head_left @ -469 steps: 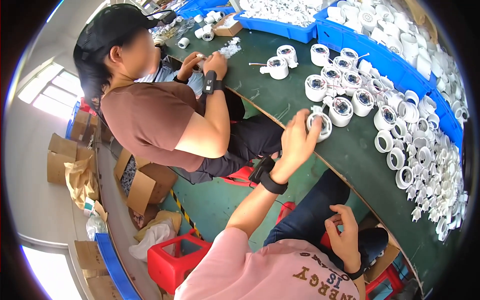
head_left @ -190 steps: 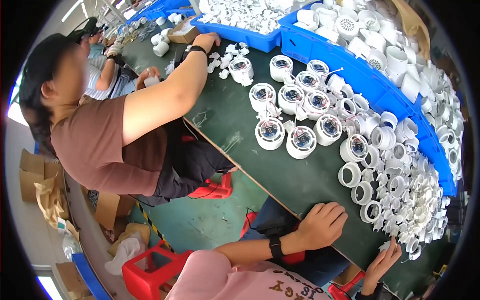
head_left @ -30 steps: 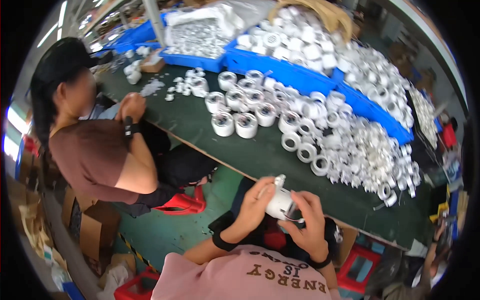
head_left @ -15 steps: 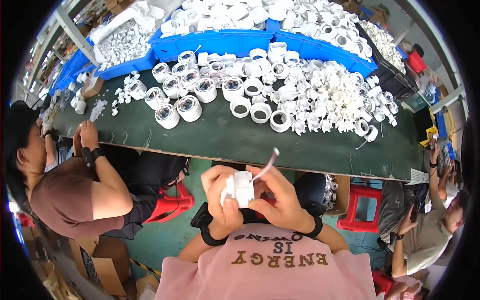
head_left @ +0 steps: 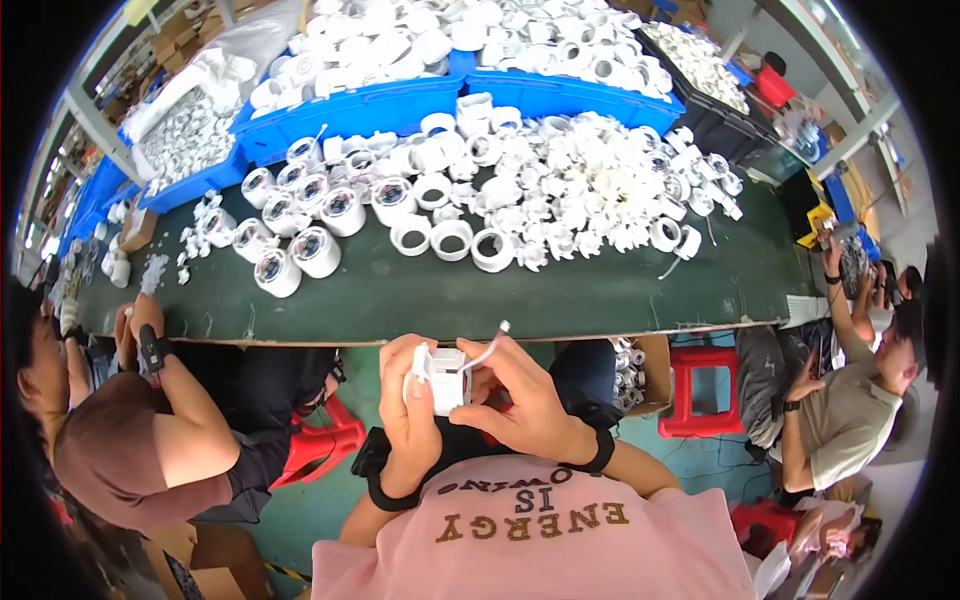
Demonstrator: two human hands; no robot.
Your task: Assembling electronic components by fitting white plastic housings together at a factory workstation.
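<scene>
In front of my chest, just off the table's near edge, both hands hold a small white plastic housing (head_left: 447,390). My left hand (head_left: 408,425) is closed around its left side, with a thumb on the near face. At the right side, my right hand (head_left: 530,408) grips it between thumb and fingers. A slot shows on the housing's upper part. From near my right fingertips a short thin cable (head_left: 489,349) rises, ending in a small pale connector. The fingers hide the housing's sides and underside.
On the dark green table (head_left: 400,300) stand round white units with dark tops (head_left: 316,250), white rings (head_left: 492,249) and a heap of small white parts (head_left: 590,190). Blue bins (head_left: 350,118) line the back. A co-worker (head_left: 150,440) sits left; a red stool (head_left: 697,390) stands right.
The view has shifted, so the table's contents appear farther left and slightly lower. The housing has been turned in my hands, and its slot now shows. Both hands still hold it.
</scene>
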